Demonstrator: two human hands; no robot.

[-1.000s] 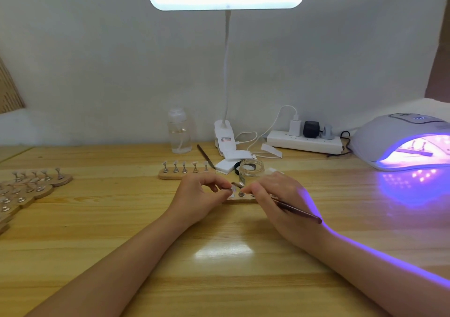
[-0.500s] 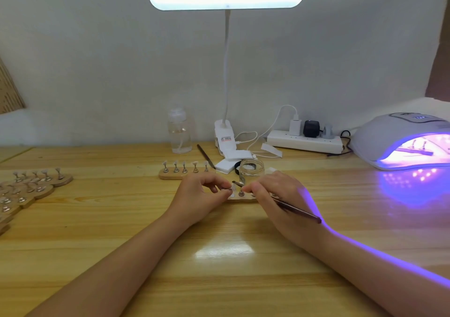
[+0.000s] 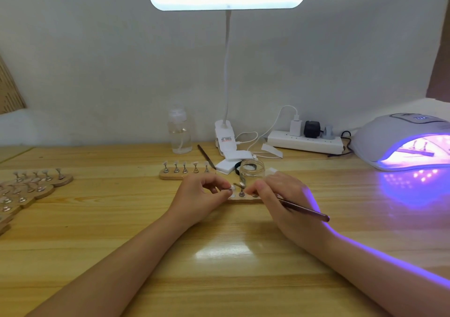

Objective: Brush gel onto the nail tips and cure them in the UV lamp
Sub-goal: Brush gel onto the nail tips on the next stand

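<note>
A small wooden holder (image 3: 239,199) with nail tips on metal stands lies at the table's middle, partly hidden by both hands. My left hand (image 3: 199,197) pinches a nail tip (image 3: 231,189) at the holder's left end. My right hand (image 3: 282,195) grips a thin brown brush (image 3: 304,210), whose bristle end points left toward that tip. Just behind stands an open glass gel jar (image 3: 252,172). The UV lamp (image 3: 404,141) at the right glows purple with a holder of tips (image 3: 417,150) inside.
A second wooden holder (image 3: 185,172) with several tips sits behind my left hand. Several more holders (image 3: 31,187) are stacked at the left edge. A clear bottle (image 3: 179,134), spare brush (image 3: 205,156), desk lamp clamp (image 3: 225,139), white pads (image 3: 229,164) and power strip (image 3: 305,142) line the back.
</note>
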